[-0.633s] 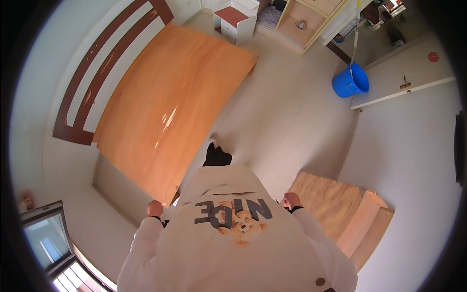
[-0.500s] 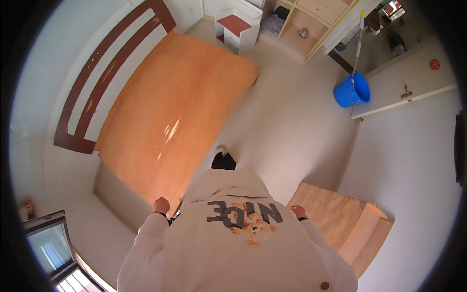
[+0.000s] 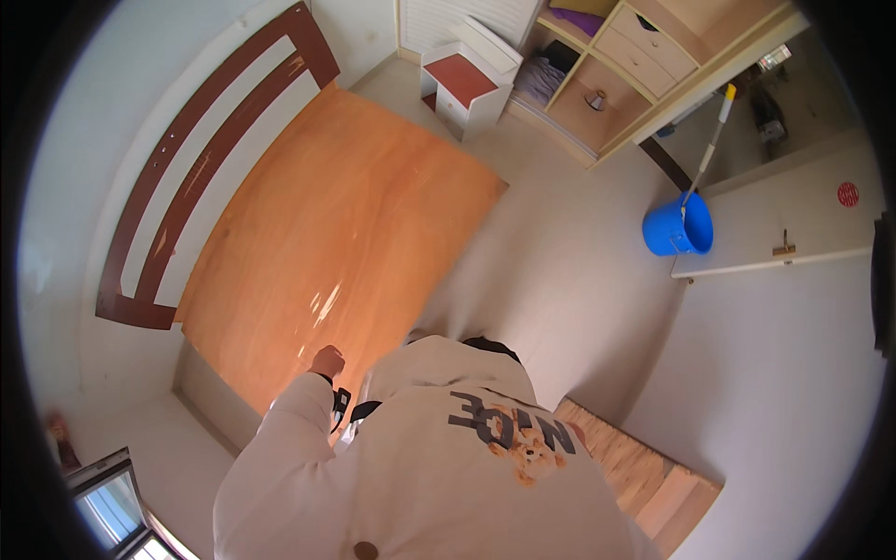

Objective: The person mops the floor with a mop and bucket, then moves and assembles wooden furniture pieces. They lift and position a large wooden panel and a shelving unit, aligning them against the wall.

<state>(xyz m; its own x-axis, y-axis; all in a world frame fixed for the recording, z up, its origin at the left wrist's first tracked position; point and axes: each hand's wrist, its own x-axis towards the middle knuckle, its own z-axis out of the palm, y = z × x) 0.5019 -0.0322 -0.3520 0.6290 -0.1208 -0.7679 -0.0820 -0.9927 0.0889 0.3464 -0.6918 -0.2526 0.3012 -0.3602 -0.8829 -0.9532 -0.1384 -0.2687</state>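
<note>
My left hand (image 3: 327,361) is held loosely closed over the near part of a bare orange-brown wooden bed board (image 3: 364,215). Nothing shows sticking out of its fingers, and a dark cuff band circles the wrist. Beside that forearm a black strap-like thing (image 3: 342,407) shows, partly hidden by my light jacket. Of my right hand (image 3: 579,433) only a sliver appears at the jacket's right side; its fingers are hidden. Pale scuffed streaks (image 3: 324,304) mark the board's surface.
A dark red-brown headboard (image 3: 210,177) stands at the left. A white bedside cabinet (image 3: 467,84) and open wardrobe (image 3: 607,84) stand at the back. On the right, a blue bucket (image 3: 665,229) with a mop handle (image 3: 714,140) is by a white door (image 3: 803,224). Wooden planks (image 3: 635,453) lie near right.
My body has turned and shifted. My left hand has come up and forward over the board, while my right has dropped mostly out of sight behind the jacket. The bucket appears lower in view.
</note>
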